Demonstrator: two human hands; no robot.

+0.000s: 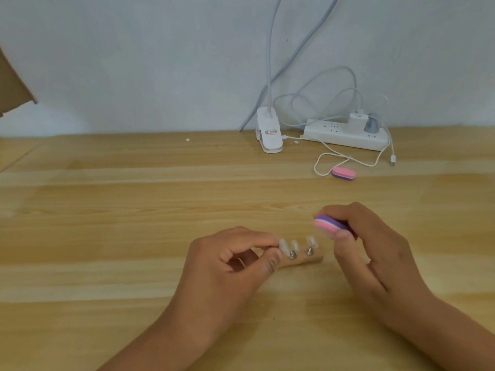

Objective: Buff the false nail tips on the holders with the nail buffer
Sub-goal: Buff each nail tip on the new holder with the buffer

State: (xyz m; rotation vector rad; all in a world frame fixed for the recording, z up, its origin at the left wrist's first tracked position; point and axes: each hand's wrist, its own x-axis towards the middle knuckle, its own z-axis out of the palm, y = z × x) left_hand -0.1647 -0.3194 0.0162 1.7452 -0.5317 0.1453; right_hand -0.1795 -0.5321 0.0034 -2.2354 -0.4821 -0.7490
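One buffer (330, 226) in right grip (369, 245), above tips (292, 245)

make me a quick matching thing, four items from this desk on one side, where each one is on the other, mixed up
Items
1. nail buffer
2. spare buffer
3. power strip
4. false nail tips

Places
A. far right, against the wall
B. between the two hands
C. held in the right hand
D. lying on the table by a looped white cable

Pairs: 1-C, 2-D, 3-A, 4-B
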